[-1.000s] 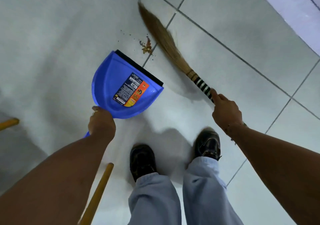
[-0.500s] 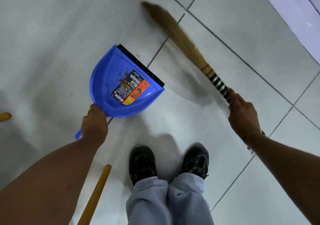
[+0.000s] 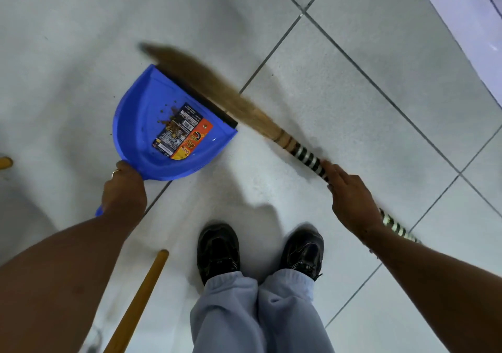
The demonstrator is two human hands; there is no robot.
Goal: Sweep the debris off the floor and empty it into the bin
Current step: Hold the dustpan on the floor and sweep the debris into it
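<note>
— On the floor (image 3: pixel 353 102), where is the debris (image 3: pixel 173 123)?
— Inside the blue dustpan (image 3: pixel 141 124), on its label.
— And the hands?
— Left hand (image 3: pixel 123 192) fingers wrap the dustpan's handle; right hand (image 3: pixel 350 197) fingers curl around the broom (image 3: pixel 271 127), whose blurred bristles lie across the pan's lip.

Wooden stick (image 3: pixel 135 302) lies on tile floor (image 3: pixel 353 94) left of black shoes (image 3: pixel 218 252); another stick end (image 3: pixel 5 162) at left edge; white fixture (image 3: pixel 467 26) top right.

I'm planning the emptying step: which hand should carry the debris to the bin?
Left. The left hand already grips the dustpan handle, and the debris lies inside the pan. The right hand holds only the broom.
</note>
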